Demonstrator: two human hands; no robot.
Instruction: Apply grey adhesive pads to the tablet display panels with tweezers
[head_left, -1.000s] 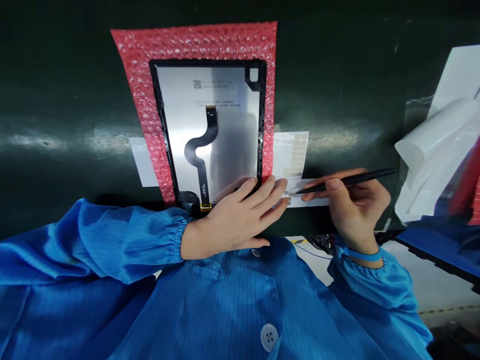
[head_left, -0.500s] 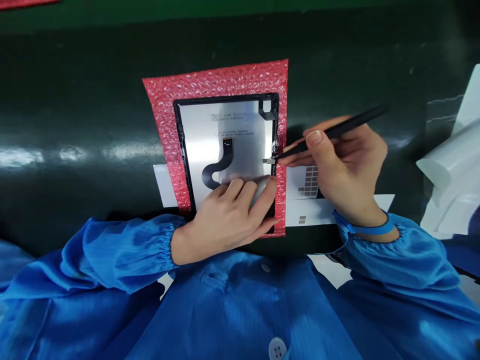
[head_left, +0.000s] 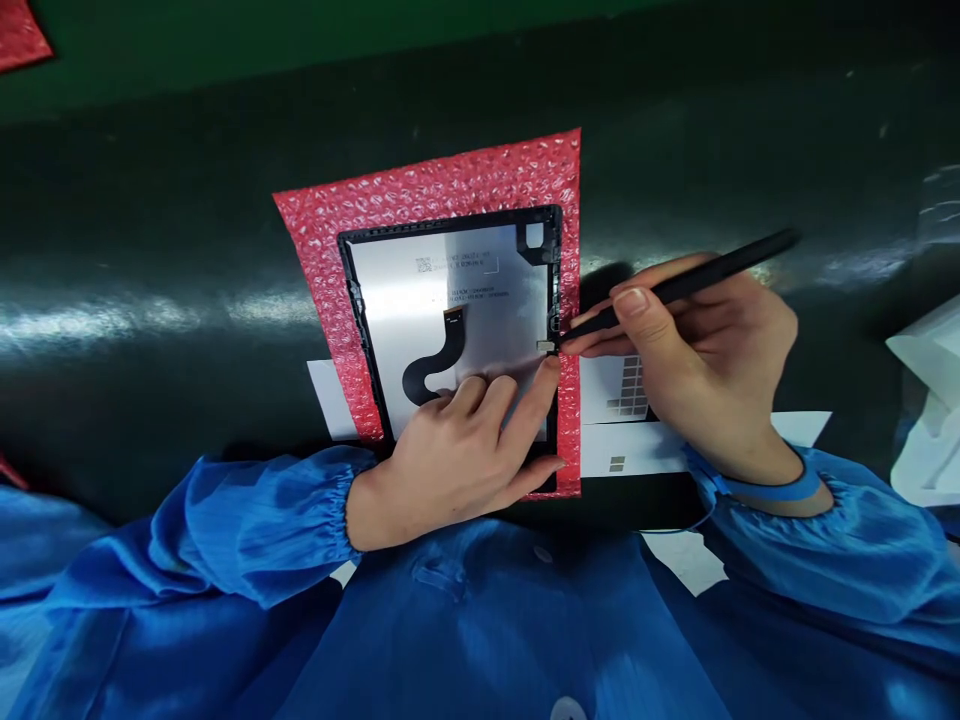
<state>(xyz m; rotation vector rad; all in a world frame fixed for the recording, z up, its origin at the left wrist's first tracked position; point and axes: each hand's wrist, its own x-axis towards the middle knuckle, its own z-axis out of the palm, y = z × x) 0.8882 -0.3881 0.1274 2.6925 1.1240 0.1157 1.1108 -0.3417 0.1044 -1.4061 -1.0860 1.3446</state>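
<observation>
A tablet screen assembly (head_left: 405,265) with a black frame and silvery back lies on a sheet of red bubble wrap (head_left: 315,225). A curved black ribbon cable (head_left: 448,345) rests on its back. My left hand (head_left: 457,460) lies over the lower part, fingers spread, the index fingertip touching the right frame edge. My right hand (head_left: 697,330) grips black tweezers (head_left: 690,282) like a pen. Their tip meets the right frame edge, beside a small light-grey piece (head_left: 545,345) that overlaps the silvery back. Whether the tip pinches this piece, I cannot tell.
White sheets with small grey rectangles (head_left: 626,388) lie under my right hand, partly beneath the bubble wrap. At the far right is crumpled white sheeting (head_left: 930,400). A red corner (head_left: 22,35) shows at upper left on the dark green table (head_left: 150,180).
The camera view has shifted slightly. The small grey piece now sits closer to the frame edge and lies straighter. My left index fingertip stays at the edge just below it.
</observation>
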